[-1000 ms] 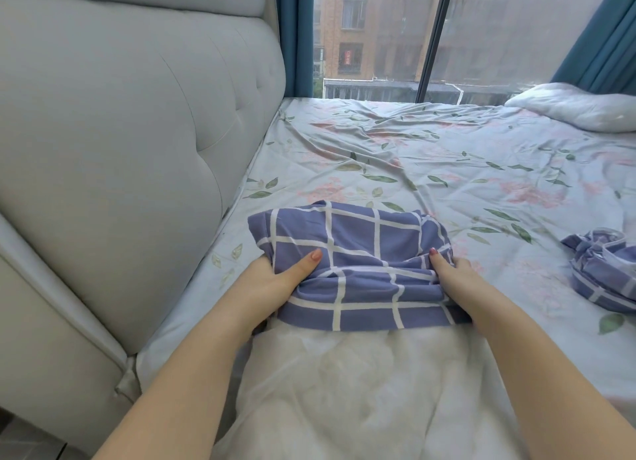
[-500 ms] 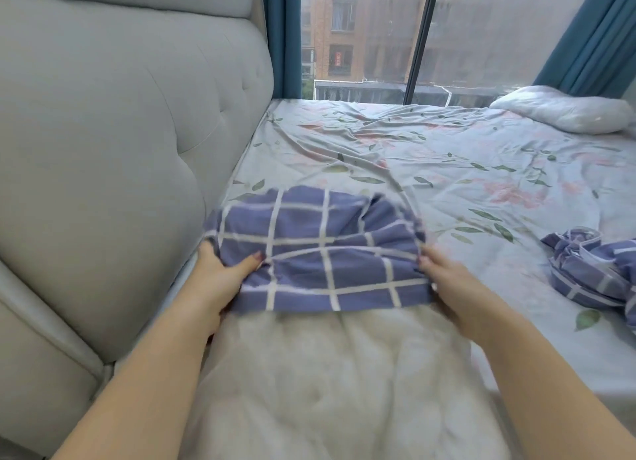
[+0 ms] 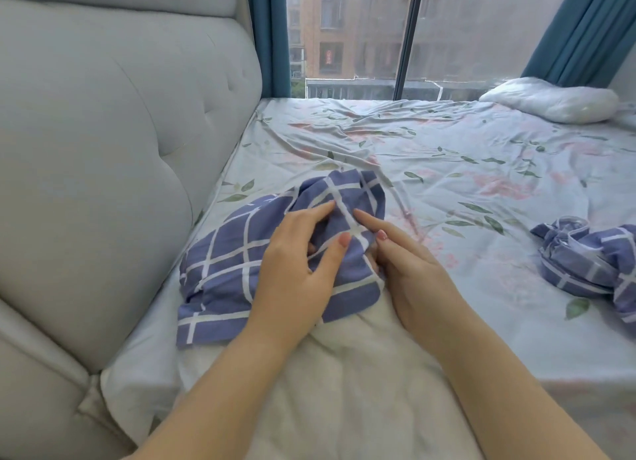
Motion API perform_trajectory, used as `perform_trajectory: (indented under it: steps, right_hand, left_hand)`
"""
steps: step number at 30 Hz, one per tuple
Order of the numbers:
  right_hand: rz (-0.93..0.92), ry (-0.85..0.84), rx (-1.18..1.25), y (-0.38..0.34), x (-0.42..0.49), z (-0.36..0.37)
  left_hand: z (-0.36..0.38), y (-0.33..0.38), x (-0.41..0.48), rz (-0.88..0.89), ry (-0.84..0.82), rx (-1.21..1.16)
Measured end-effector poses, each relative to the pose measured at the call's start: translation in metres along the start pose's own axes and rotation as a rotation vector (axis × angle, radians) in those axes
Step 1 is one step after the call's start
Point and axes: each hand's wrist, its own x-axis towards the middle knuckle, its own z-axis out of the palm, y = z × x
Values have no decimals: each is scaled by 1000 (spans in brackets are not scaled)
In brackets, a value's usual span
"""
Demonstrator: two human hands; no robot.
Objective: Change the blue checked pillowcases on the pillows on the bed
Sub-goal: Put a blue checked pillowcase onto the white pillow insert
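Head view. The blue checked pillowcase (image 3: pixel 237 263), violet-blue cloth crossed by a grid of white lines, lies bunched and creased on the near left part of the bed, just beside the headboard (image 3: pixel 103 156). Its near edge overlaps the far end of a bare white pillow (image 3: pixel 344 390), which runs toward the viewer between the two forearms.

The left hand (image 3: pixel 296 273) grasps a raised fold of the pillowcase between thumb and curled fingers. The right hand (image 3: pixel 416 273) pinches the same bunch from the other side, with thumb and forefinger laid on the cloth. The two hands lie close together, and they hide the middle of the pillowcase.

A second pillowcase (image 3: pixel 592 263) of the same pattern lies crumpled near the right edge, well apart from the hands. A second white pillow (image 3: pixel 554 103) rests at the far right corner of the bed. The sheet (image 3: pixel 464 156) is pale, rumpled, and printed with green leaves and pink flowers.

Behind the bed are a window (image 3: pixel 481 36) and teal curtains (image 3: pixel 272 36). A brick building (image 3: pixel 347 18) shows through the glass; a reddish patch in one of its windows is too small to read.
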Motion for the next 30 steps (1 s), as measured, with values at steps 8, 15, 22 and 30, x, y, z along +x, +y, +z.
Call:
perform_trajectory:
  steps: [8, 15, 22, 30]
  right_hand:
    - [-24, 229, 151, 7, -4, 13]
    - [5, 167, 223, -1, -9, 15]
    - [115, 462, 55, -7, -12, 4]
    - [221, 84, -47, -4, -39, -23]
  left_hand:
    - [12, -10, 0, 33, 30, 88]
    - [9, -1, -4, 55, 138, 61]
    - [6, -12, -3, -72, 55, -86]
    - [8, -10, -3, -143, 19, -163]
